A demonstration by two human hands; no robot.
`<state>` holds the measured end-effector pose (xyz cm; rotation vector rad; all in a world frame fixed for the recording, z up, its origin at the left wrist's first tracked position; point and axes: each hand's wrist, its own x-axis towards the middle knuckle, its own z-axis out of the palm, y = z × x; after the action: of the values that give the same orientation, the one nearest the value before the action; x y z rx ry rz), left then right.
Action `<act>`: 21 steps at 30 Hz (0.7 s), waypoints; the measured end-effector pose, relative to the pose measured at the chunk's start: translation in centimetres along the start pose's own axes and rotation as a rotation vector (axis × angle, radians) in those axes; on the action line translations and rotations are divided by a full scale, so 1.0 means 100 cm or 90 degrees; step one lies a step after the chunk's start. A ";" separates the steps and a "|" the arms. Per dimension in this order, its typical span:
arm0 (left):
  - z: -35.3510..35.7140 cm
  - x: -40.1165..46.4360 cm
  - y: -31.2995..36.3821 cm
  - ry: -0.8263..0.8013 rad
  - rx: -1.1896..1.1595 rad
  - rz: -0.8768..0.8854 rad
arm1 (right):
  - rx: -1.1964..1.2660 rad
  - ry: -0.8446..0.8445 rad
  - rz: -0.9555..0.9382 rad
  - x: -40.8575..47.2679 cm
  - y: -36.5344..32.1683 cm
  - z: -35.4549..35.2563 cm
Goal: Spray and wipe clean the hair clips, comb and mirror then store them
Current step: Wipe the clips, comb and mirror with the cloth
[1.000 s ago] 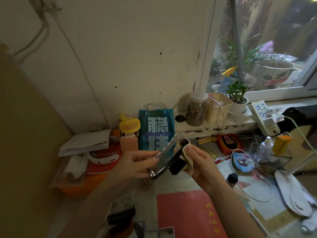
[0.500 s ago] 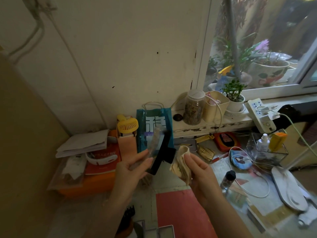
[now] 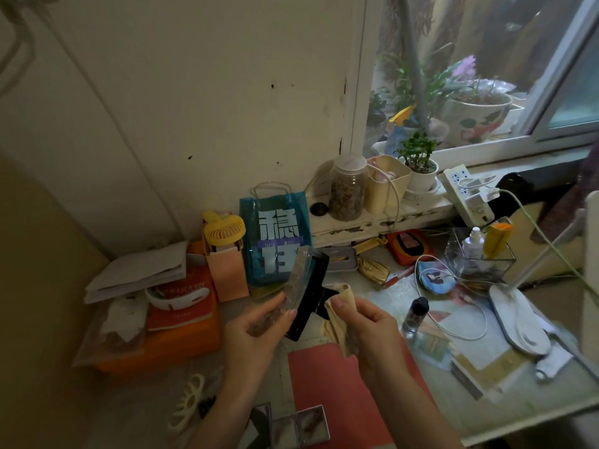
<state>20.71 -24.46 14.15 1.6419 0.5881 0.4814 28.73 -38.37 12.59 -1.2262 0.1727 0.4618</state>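
My left hand (image 3: 256, 332) grips a large black hair clip (image 3: 308, 296) with a clear patterned top, held upright above the desk. Just right of it, my right hand (image 3: 366, 322) pinches a beige cloth (image 3: 340, 306) that touches the clip's black lever. A white claw clip (image 3: 189, 400) lies on the desk at lower left. An open folding mirror (image 3: 298, 426) lies at the bottom edge. A small white spray bottle (image 3: 473, 244) stands in a clear box at the right. I see no comb.
A blue gift bag (image 3: 275, 228), yellow fan (image 3: 223, 231) and orange box (image 3: 162, 345) with books stand behind the hands. A jar, beige bin, plant and power strip (image 3: 466, 196) line the sill. A small dark-capped bottle (image 3: 415, 315), cables and a red mat (image 3: 330, 384) lie on the desk.
The clip has turned from lying sideways to standing upright in my left hand. My right hand drew the cloth off it, then brought it back against the clip's lever.
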 end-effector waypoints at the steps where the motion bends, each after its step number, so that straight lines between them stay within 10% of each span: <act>1: 0.001 0.000 -0.002 -0.005 -0.002 -0.004 | 0.005 0.011 0.002 -0.001 0.001 -0.003; 21: 0.181 -0.045 -0.082 -0.095 -0.110 -0.270 | 0.029 0.187 0.044 0.032 -0.038 -0.226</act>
<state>27.46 -40.45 3.47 1.3283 0.7377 0.0931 35.89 -59.64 7.02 -1.2424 0.4746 0.3342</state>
